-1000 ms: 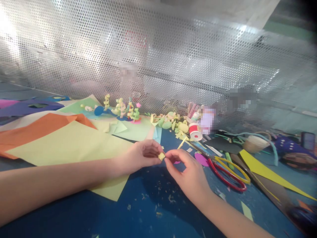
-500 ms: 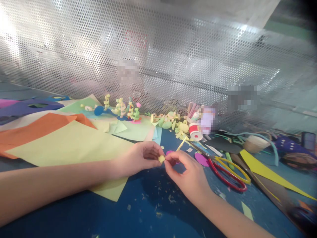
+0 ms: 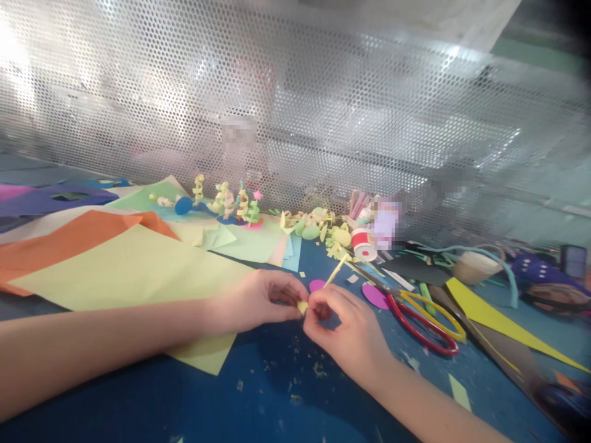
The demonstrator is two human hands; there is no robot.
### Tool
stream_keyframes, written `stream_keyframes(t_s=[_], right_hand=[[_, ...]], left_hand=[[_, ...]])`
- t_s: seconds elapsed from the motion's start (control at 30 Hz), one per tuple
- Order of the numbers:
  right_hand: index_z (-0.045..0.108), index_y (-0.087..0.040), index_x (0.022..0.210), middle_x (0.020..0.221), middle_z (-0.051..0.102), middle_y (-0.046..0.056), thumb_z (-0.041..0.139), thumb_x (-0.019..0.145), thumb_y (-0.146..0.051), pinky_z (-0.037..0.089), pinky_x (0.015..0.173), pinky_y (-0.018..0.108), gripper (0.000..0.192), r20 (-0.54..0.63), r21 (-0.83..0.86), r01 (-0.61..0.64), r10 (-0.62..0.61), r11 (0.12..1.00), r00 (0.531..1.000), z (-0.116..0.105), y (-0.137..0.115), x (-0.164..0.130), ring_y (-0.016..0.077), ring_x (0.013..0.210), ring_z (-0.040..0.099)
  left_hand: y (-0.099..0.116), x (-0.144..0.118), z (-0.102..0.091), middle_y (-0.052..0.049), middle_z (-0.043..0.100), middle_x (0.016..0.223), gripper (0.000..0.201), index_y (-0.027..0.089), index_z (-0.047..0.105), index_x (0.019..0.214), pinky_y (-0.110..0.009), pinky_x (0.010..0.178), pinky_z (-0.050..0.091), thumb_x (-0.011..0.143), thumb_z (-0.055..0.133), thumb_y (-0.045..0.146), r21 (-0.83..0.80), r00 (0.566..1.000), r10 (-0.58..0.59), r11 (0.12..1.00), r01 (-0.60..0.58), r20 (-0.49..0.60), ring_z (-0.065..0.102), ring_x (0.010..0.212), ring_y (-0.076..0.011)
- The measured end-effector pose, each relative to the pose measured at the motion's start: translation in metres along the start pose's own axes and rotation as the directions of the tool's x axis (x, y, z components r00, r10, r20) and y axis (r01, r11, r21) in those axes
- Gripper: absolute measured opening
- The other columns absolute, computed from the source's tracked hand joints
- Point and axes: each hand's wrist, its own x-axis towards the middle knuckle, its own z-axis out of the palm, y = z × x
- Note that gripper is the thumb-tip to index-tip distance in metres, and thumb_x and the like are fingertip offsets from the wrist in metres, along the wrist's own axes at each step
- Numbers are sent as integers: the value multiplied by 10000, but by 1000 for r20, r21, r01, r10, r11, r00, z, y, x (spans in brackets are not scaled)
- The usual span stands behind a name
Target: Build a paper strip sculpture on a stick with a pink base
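Note:
Between the fingertips of my two hands is a small folded piece of pale yellow paper (image 3: 302,306). My left hand (image 3: 263,300) pinches it between thumb and fingers from the left. From the right, my right hand (image 3: 344,317) has its thumb and forefinger closed at the paper's edge. A thin pale yellow strip (image 3: 336,271) shows just beyond the right knuckles; its lower end is hidden, so I cannot tell if it touches the hand. Purple paper discs (image 3: 376,296) lie behind and beside my right hand. Scissors (image 3: 425,323) with red and yellow handles rest to the right.
Large yellow (image 3: 129,264) and orange (image 3: 78,237) sheets spread at left. Small spiral paper models (image 3: 226,200) stand behind them. A pile of paper pieces (image 3: 318,227) and a red-and-white spool (image 3: 364,245) sit before the perforated metal screen (image 3: 184,92).
Both hands have come slightly lower and closer together around the small yellow paper. The right thumb has curled in nearer the forefinger. Things on the table stay put.

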Motion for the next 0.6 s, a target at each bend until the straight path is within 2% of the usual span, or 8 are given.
stream_keyframes(t_s=[0.17, 0.23, 0.4, 0.6], right_hand=[[499, -201, 670, 618, 521, -26, 532, 704, -69, 422, 554, 219, 141, -51, 33, -11, 12, 999, 999, -1, 2, -2, 116, 580, 522], [508, -201, 680, 639, 539, -23, 545, 720, -73, 432, 581, 221, 140, -50, 57, -19, 22, 998, 999, -1, 3, -2, 118, 608, 537], [543, -198, 745, 677, 562, -18, 521, 751, -61, 454, 650, 221, 139, -79, 49, -5, 9, 999, 997, 0, 2, -1, 114, 657, 556], [557, -197, 857, 779, 604, -8, 552, 773, -87, 469, 677, 207, 138, -70, 106, -63, 71, 992, 995, 2, 3, -1, 105, 699, 577]], left_hand=[[2, 0, 1, -36, 646, 939, 264, 175, 578, 974, -320, 851, 473, 737, 689, 204, -103, 999, 5, 995, -1, 43, 622, 898, -161], [3, 1, 0, -19, 636, 889, 303, 184, 546, 964, -306, 797, 480, 715, 714, 219, -102, 1000, -28, 994, 29, 14, 620, 845, -149], [3, 2, -2, -11, 622, 811, 195, 152, 575, 885, -255, 739, 466, 751, 681, 245, -18, 999, -27, 1000, 26, -39, 593, 773, -115], [3, 2, -3, -39, 630, 923, 193, 153, 576, 944, -307, 840, 456, 778, 647, 220, -7, 994, 14, 1000, -15, -111, 601, 893, -156]])
